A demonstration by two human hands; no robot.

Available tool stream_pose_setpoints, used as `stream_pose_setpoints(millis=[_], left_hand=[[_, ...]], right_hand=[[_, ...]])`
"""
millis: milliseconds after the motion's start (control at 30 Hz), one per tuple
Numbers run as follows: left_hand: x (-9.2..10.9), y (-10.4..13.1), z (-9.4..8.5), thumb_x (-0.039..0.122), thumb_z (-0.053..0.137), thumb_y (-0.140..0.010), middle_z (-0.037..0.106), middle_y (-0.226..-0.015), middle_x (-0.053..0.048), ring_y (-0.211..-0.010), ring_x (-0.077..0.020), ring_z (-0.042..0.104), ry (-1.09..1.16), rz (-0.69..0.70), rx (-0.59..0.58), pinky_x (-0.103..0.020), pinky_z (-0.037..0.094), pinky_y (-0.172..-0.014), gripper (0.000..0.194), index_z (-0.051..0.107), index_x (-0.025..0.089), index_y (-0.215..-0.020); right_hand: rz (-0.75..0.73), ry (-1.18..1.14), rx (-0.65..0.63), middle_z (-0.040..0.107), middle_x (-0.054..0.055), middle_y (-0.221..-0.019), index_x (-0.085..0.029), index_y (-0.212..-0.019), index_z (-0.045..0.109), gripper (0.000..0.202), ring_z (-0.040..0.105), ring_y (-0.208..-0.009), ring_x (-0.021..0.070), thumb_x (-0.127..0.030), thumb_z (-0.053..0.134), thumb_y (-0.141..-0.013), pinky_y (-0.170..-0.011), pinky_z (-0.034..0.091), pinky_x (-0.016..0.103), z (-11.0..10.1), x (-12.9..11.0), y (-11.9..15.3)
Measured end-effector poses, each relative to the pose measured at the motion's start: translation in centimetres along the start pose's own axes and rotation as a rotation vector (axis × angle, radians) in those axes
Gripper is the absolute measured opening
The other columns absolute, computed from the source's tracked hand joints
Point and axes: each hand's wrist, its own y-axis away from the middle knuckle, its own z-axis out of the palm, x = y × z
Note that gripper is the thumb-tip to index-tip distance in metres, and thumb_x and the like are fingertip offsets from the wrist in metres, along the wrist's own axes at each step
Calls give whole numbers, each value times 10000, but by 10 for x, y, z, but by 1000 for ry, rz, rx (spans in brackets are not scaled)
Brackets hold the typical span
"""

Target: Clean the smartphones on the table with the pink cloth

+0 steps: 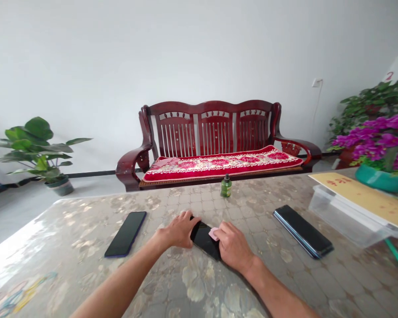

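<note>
A black phone [204, 238] lies screen up and slanted on the patterned tabletop [166, 282]. My left hand [181, 229] grips its upper left end, thumb and fingers on its edges. In my right hand [234, 245] a small pink cloth or pad [214, 233] is pinched, resting on the screen near the right edge. My right fingers are curled, and what lies beneath them is hidden. A phone with a blue edge [126, 234] is to the left. On the right, dark phones [303, 232] appear stacked.
Beyond the phone stands a green bottle [226, 186]. At right are a clear plastic box [348, 216], a yellow board [361, 194] and purple flowers in a teal pot [381, 178]. Colored bands [23, 293] lie front left. A wooden bench [215, 132] stands behind the table.
</note>
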Motion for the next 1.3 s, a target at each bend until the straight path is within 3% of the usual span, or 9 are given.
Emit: stream_pose_setpoints(millis=[133, 300, 467, 567, 700, 800, 1000, 1300], left_hand=[[9, 15, 6, 317, 736, -602, 516, -1161, -127, -1097, -329, 528, 59, -140, 16, -406, 500, -864, 699, 547, 219, -1268], [33, 25, 18, 498, 764, -641, 551, -1111, -108, -1063, -313, 536, 103, -316, 100, -394, 490, -847, 596, 602, 206, -1134], [48, 33, 29, 530, 750, -695, 573, -1092, -107, -1046, -308, 546, 112, -362, 222, -408, 463, -887, 582, 601, 192, -1144], [48, 40, 33, 506, 738, -733, 572, -1161, -112, -1096, -310, 539, 159, -353, 268, -410, 457, -932, 578, 581, 194, -1193], [42, 48, 43, 350, 694, -817, 523, -1328, -123, -1194, -286, 519, 208, -248, 300, -393, 430, -1020, 510, 536, 196, -1278], [38, 51, 53, 270, 645, -858, 543, -1326, -116, -1207, -273, 530, 207, -185, 312, -397, 433, -1036, 450, 533, 206, -1289], [37, 53, 61, 266, 648, -865, 562, -1313, -116, -1206, -277, 539, 181, -165, 372, -391, 459, -1031, 446, 538, 196, -1292], [40, 54, 62, 241, 622, -890, 623, -1229, -93, -1171, -267, 568, 149, -59, 433, -386, 476, -1027, 352, 579, 213, -1238]], right_hand=[[12, -35, -4, 595, 41, -897, -208, -918, 654, 320, 526, -876, 169, 4, 447, -799, -794, 402, 257, -1, 2, 2], [97, -23, 11, 599, 33, -887, -225, -961, 674, 358, 534, -898, 169, 12, 452, -808, -793, 399, 249, -8, 8, 2], [92, 10, -26, 598, 26, -860, -229, -906, 679, 346, 543, -891, 167, 18, 468, -785, -778, 406, 244, -17, 6, 3], [57, 13, -66, 601, 29, -880, -224, -877, 667, 330, 552, -880, 165, 18, 463, -786, -773, 414, 248, -23, 4, 2], [5, -10, -141, 605, 31, -893, -228, -882, 661, 335, 568, -885, 166, 10, 431, -830, -784, 419, 257, -32, 5, 2], [-23, -26, -171, 615, 34, -925, -231, -937, 660, 332, 579, -899, 166, -16, 415, -874, -796, 425, 265, -36, 4, 8], [6, -20, -132, 625, 19, -962, -246, -977, 649, 306, 574, -908, 163, -27, 452, -896, -811, 430, 267, -35, -6, 23], [104, 104, -94, 652, 46, -904, -238, -967, 687, 315, 586, -882, 194, -21, 483, -863, -781, 432, 283, -20, 3, -7]])
